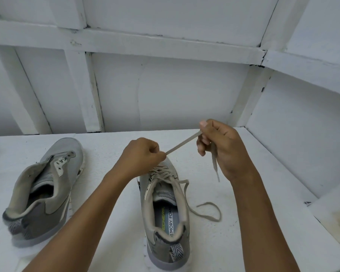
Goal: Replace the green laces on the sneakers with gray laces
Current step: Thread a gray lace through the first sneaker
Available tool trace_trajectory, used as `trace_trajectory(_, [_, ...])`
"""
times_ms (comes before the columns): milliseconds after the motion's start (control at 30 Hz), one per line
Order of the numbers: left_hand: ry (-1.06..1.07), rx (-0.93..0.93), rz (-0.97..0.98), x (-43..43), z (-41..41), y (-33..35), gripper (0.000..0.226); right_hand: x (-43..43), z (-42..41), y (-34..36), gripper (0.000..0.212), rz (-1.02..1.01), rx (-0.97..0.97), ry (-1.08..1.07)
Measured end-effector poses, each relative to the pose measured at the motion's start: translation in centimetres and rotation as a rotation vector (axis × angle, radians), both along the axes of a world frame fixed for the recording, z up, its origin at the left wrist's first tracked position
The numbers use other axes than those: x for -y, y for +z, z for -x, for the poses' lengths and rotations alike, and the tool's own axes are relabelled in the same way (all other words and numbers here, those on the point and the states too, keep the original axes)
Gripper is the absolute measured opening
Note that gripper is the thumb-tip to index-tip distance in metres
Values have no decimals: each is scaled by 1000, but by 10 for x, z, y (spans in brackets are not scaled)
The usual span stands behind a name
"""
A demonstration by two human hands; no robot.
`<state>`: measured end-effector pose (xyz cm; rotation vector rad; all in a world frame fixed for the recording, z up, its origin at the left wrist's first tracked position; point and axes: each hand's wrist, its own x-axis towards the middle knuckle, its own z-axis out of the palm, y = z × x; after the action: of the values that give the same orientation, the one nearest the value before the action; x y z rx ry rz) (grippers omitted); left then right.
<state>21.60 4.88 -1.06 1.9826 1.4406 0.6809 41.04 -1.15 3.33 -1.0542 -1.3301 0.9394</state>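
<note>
Two gray shoes stand on a white table (110,154), heels toward the person and toes pointing to 12 o'clock. The laced shoe (166,218) sits at about 6 o'clock in the view. The unlaced shoe (53,195) is well apart from it, at about 8 o'clock, with its tongue loose and its eyelets bare.

A gray lace (183,143) crosses back and forth through the laced shoe's eyelets. One length of it rises from the toe end and runs taut toward 2 o'clock between the two hands.

The left hand (143,154) hovers just over that shoe's toe end. Its fingers are curled tight, and thumb and forefinger pinch the lace where it leaves the shoe.

The right hand (222,148) is higher, at 2 o'clock from the left. Its fingers are bent and pinch the lace against the thumb. From this grip the lace's tip hangs down toward 6 o'clock, free of the table.

The lace's other end leaves the top eyelets at the shoe's 3 o'clock side and lies in a slack loop on the table beside the shoe.

A white panelled wall (185,91) with raised battens stands behind the table at 12 o'clock.
</note>
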Motion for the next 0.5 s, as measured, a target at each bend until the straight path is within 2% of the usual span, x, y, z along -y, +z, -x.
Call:
trace_trajectory(67, [-38, -148, -61, 1, 5, 1, 24, -1, 4, -2, 37, 24, 12, 12])
trace_trajectory(100, [-56, -145, -100, 3, 7, 4, 20, -1, 6, -2, 40, 41, 37, 15])
trace_trajectory(167, [-122, 16, -132, 7, 11, 14, 28, -1, 10, 0, 45, 83, 111, 27])
trace_trajectory(267, [-299, 236, -75, 15, 12, 30, 32, 0, 15, 2, 39, 118, 204, 69])
trace_trajectory(400, [-375, 364, -37, 17, 14, 34, 30, 2, 19, 5, 35, 136, 291, 135])
trace_trajectory(500, [-407, 382, -17, 17, 17, 31, 29, 3, 21, 6, 33, 142, 304, 163])
